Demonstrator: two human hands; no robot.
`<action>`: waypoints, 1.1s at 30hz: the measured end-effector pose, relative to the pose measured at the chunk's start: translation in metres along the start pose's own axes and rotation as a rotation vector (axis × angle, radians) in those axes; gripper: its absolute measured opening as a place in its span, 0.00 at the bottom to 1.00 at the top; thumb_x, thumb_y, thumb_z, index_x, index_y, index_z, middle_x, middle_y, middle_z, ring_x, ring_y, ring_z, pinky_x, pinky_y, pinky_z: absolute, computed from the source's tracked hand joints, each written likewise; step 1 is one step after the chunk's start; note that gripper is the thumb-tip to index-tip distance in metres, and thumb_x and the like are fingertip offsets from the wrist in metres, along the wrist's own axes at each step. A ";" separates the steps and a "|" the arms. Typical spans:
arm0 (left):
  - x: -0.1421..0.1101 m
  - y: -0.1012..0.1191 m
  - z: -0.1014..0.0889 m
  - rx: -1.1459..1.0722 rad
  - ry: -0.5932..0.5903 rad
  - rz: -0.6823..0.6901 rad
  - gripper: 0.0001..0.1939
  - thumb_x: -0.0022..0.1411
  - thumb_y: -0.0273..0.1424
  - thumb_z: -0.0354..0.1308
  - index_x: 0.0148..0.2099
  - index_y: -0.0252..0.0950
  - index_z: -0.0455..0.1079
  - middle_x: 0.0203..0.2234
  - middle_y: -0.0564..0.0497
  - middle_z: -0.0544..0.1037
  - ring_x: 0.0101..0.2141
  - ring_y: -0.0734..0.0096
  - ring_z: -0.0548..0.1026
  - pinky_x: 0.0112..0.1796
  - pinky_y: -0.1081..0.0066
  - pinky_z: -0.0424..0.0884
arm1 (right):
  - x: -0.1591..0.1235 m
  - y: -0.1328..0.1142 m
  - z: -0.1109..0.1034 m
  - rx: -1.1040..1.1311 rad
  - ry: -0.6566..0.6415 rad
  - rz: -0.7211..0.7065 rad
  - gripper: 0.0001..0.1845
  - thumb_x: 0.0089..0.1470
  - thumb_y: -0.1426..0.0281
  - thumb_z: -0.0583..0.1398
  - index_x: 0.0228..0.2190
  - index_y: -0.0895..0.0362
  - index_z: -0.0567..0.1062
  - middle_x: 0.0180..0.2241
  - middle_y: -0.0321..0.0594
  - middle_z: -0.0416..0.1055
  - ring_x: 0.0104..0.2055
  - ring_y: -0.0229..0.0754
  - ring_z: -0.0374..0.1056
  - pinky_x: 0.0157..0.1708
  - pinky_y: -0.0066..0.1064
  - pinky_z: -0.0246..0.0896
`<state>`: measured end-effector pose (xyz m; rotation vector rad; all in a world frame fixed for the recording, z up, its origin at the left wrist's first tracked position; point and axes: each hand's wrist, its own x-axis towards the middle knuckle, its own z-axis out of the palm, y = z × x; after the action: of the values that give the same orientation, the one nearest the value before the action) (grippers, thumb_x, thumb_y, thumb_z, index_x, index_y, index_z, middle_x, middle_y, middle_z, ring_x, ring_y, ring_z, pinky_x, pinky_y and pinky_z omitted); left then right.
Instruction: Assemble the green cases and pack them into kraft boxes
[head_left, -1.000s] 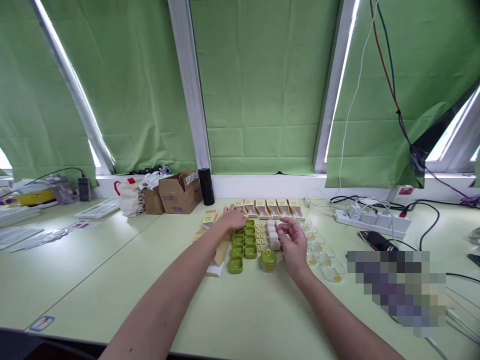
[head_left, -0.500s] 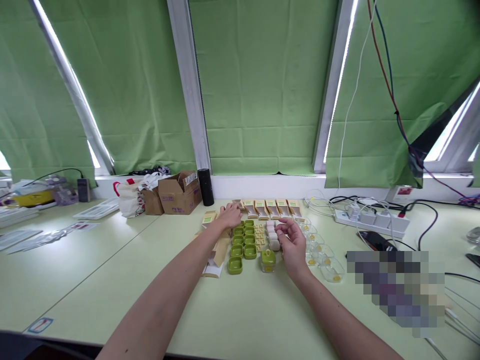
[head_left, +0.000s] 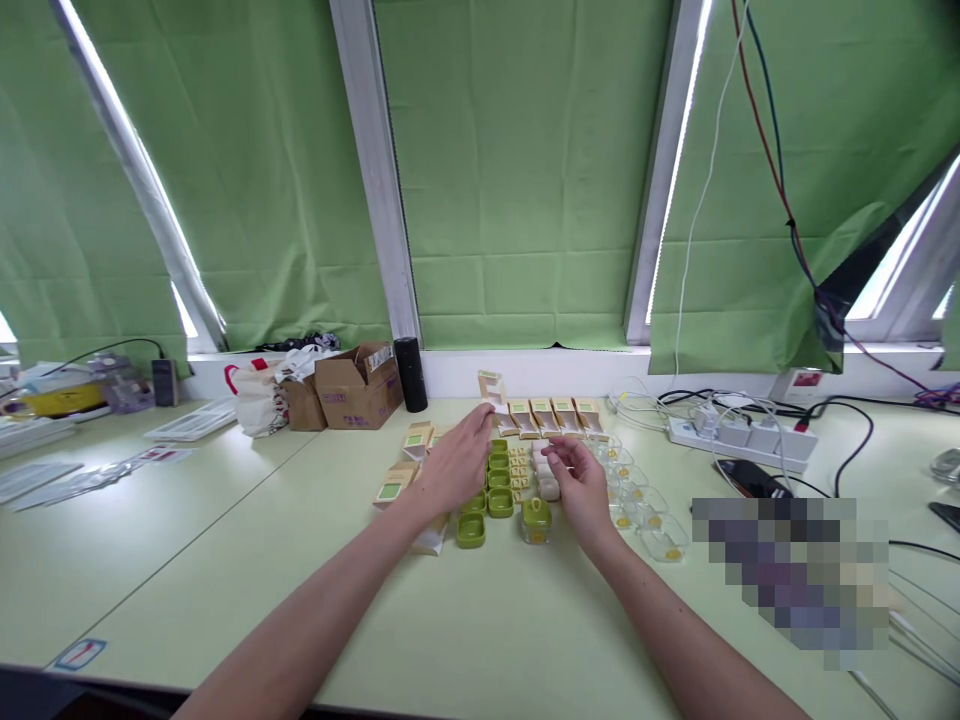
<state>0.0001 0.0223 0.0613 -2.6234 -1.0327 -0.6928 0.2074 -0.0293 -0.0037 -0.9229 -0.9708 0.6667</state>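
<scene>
My left hand reaches over the green lids and pinches a small kraft card box with a window, lifted at the left end of the back row of similar card boxes. Below it, square green lids stand in two columns, partly hidden by this hand. My right hand hovers beside pale white cylinders, its thumb and fingers bent but apart, with nothing visible between them. Small yellow pieces lie between lids and cylinders. A lidded clear jar with a green top stands nearest me.
Clear containers with yellow marks stand to the right. More card boxes lie left of the lids. Farther off are a cardboard box, a black cylinder, and a power strip with cables.
My left hand has taken hold of a card box at the back row's left end and raised it. My right hand has shifted slightly left.
</scene>
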 end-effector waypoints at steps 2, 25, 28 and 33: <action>-0.013 0.015 -0.007 0.003 0.019 0.053 0.26 0.72 0.25 0.44 0.71 0.36 0.54 0.68 0.37 0.61 0.63 0.50 0.70 0.60 0.52 0.72 | 0.003 0.001 -0.001 -0.003 -0.023 0.050 0.24 0.52 0.51 0.69 0.44 0.53 0.79 0.40 0.46 0.82 0.44 0.52 0.76 0.43 0.42 0.69; -0.020 0.045 -0.006 -0.499 0.217 -0.153 0.28 0.69 0.35 0.61 0.67 0.43 0.58 0.60 0.40 0.67 0.60 0.51 0.70 0.57 0.52 0.74 | -0.005 -0.015 0.001 0.074 -0.064 -0.082 0.22 0.50 0.57 0.73 0.44 0.51 0.77 0.44 0.44 0.80 0.47 0.52 0.73 0.46 0.43 0.69; -0.008 0.048 -0.004 -0.584 0.224 -0.160 0.29 0.67 0.31 0.62 0.67 0.45 0.57 0.61 0.43 0.67 0.62 0.53 0.68 0.61 0.52 0.70 | -0.011 -0.020 0.003 -0.055 -0.099 -0.157 0.20 0.53 0.63 0.70 0.47 0.50 0.76 0.46 0.44 0.79 0.49 0.53 0.72 0.49 0.43 0.68; -0.008 0.046 0.005 -0.633 0.270 -0.093 0.28 0.64 0.23 0.61 0.63 0.45 0.63 0.60 0.43 0.68 0.62 0.53 0.68 0.62 0.50 0.69 | -0.014 -0.023 0.002 -0.198 -0.153 -0.322 0.25 0.55 0.71 0.65 0.54 0.47 0.75 0.56 0.43 0.74 0.60 0.56 0.68 0.62 0.51 0.60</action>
<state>0.0282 -0.0140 0.0508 -2.8600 -0.9740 -1.5672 0.2018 -0.0506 0.0111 -0.8702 -1.3073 0.3751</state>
